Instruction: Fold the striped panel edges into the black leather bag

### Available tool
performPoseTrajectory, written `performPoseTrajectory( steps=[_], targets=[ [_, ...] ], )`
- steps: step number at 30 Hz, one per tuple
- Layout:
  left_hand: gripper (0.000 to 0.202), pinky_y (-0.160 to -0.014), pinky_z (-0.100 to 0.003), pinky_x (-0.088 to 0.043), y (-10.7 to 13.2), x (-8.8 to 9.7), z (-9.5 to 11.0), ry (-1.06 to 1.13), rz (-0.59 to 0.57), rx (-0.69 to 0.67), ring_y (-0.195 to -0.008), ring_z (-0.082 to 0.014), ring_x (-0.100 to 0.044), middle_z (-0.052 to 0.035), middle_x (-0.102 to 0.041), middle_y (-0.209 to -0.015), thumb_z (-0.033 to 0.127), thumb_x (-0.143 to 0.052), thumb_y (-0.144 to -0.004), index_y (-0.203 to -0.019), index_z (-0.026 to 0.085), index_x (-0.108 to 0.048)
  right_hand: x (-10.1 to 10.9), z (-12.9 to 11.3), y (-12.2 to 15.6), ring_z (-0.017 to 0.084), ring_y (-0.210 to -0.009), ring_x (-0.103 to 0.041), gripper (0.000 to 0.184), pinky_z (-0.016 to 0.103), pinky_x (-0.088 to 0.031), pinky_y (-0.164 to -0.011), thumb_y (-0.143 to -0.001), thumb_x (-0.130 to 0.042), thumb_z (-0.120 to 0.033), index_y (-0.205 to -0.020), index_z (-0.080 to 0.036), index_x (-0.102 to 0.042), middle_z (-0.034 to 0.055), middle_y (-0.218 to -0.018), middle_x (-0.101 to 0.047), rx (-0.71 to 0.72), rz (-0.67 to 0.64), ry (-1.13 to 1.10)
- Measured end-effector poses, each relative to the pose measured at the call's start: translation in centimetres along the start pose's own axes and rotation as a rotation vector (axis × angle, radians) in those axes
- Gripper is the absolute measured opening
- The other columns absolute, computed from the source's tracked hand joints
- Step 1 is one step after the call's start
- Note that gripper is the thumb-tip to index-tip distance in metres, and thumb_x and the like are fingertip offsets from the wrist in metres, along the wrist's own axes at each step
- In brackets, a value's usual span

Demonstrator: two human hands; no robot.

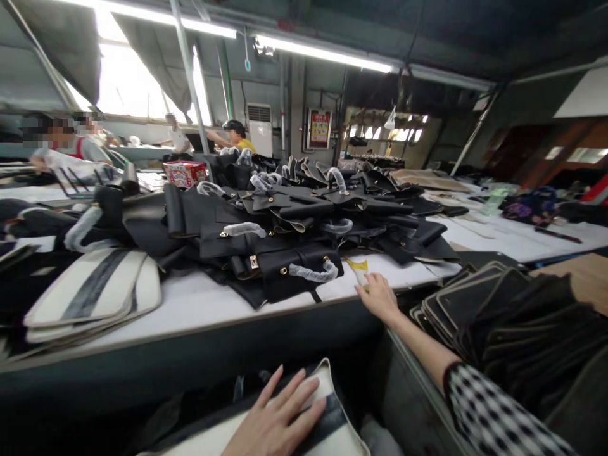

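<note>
My left hand (278, 415) lies flat, fingers spread, on a cream panel with a black stripe (327, 424) at the bottom of the view. My right hand (379, 294) reaches forward to the white table's edge (190, 304), fingers resting on a yellow-handled pair of scissors (357, 268) beside a black bag flap with a plastic-wrapped handle (304, 269). Whether the fingers grip the scissors is hidden. My right sleeve (494, 411) is black-and-white checked.
A large heap of black bag parts with gold clasps (294, 215) covers the table. Cream striped panels (95, 291) are stacked at left, dark edged panels (470, 301) at right. Other people work at the far left tables. A red box (184, 172) stands behind.
</note>
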State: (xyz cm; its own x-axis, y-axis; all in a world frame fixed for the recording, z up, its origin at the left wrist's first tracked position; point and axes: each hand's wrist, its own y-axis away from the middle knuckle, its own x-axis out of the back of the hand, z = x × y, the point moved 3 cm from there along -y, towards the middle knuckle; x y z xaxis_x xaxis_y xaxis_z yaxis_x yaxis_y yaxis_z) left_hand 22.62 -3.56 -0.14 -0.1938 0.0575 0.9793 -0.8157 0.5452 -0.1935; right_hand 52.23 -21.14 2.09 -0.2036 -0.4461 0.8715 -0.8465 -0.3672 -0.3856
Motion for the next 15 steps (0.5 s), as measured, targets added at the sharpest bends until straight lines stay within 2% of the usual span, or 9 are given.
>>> performPoseTrajectory(
  steps=[2, 3, 6, 8, 10, 12, 15],
  targets=[
    [0.089, -0.118, -0.056, -0.021, -1.5, 0.3, 0.3, 0.268, -0.136, 0.063, -0.145, -0.0333, -0.031, -0.0108, -0.031, -0.158, 0.057, -0.065, -0.085, -0.155, 0.023, -0.023, -1.9, 0.9, -3.1, 0.029, -0.111, -0.057, 0.033, 0.05, -0.047, -0.094, -0.095, -0.061, -0.032, -0.116, -0.006, -0.062, 0.0162, -0.114, -0.06, -0.105, -0.11, 0.053],
    [0.097, -0.12, -0.058, -0.012, -2.2, 0.4, 0.4, 0.365, -0.175, 0.082, -0.147, -0.0337, -0.024, -0.0114, -0.027, -0.16, 0.064, -0.065, -0.08, -0.156, 0.022, -0.021, -2.9, 1.3, -4.1, 0.027, -0.112, -0.057, 0.032, 0.05, -0.047, -0.095, -0.095, -0.063, -0.034, -0.115, -0.01, -0.062, 0.0134, -0.118, -0.059, -0.147, -0.16, 0.077],
    [0.103, -0.121, -0.056, 0.002, -3.9, 0.4, 0.4, 0.555, -0.228, 0.076, -0.151, -0.0309, -0.013, -0.0094, -0.023, -0.162, 0.073, -0.06, -0.078, -0.157, 0.023, -0.018, -5.1, 2.2, -5.9, 0.027, -0.119, -0.052, 0.031, 0.051, -0.045, -0.099, -0.095, -0.061, -0.034, -0.119, -0.014, -0.059, 0.0114, -0.128, -0.055, -0.227, -0.263, 0.134],
    [0.103, -0.122, -0.053, 0.005, -4.6, 0.1, 0.3, 0.619, -0.244, 0.045, -0.151, -0.0296, -0.012, -0.0071, -0.024, -0.162, 0.075, -0.059, -0.078, -0.157, 0.024, -0.016, -5.2, 2.7, -6.0, 0.028, -0.119, -0.052, 0.032, 0.051, -0.044, -0.099, -0.094, -0.062, -0.033, -0.12, -0.015, -0.059, 0.0109, -0.129, -0.054, -0.247, -0.306, 0.147],
    [0.104, -0.122, -0.051, 0.006, -5.1, -0.1, 0.1, 0.649, -0.248, 0.004, -0.151, -0.0296, -0.012, -0.0064, -0.027, -0.161, 0.076, -0.059, -0.077, -0.157, 0.024, -0.016, -4.2, 3.2, -5.1, 0.029, -0.118, -0.051, 0.032, 0.051, -0.043, -0.1, -0.092, -0.064, -0.03, -0.12, -0.015, -0.058, 0.0108, -0.128, -0.054, -0.244, -0.334, 0.138],
    [0.103, -0.122, -0.049, 0.008, -5.3, -0.1, -0.1, 0.66, -0.241, -0.042, -0.151, -0.0292, -0.011, -0.0068, -0.031, -0.159, 0.075, -0.058, -0.079, -0.157, 0.022, -0.018, -2.6, 3.8, -3.0, 0.03, -0.12, -0.049, 0.034, 0.05, -0.041, -0.101, -0.089, -0.065, -0.024, -0.12, -0.013, -0.056, 0.0124, -0.128, -0.053, -0.23, -0.34, 0.108],
    [0.096, -0.122, -0.045, 0.011, -5.6, 0.3, -0.1, 0.673, -0.241, -0.109, -0.152, -0.0262, -0.011, -0.0069, -0.038, -0.156, 0.071, -0.057, -0.082, -0.156, 0.019, -0.024, -0.6, 4.0, 2.8, 0.031, -0.122, -0.045, 0.04, 0.044, -0.038, -0.102, -0.082, -0.061, -0.011, -0.121, -0.011, -0.053, 0.0159, -0.128, -0.051, -0.212, -0.338, 0.012]
  ],
)
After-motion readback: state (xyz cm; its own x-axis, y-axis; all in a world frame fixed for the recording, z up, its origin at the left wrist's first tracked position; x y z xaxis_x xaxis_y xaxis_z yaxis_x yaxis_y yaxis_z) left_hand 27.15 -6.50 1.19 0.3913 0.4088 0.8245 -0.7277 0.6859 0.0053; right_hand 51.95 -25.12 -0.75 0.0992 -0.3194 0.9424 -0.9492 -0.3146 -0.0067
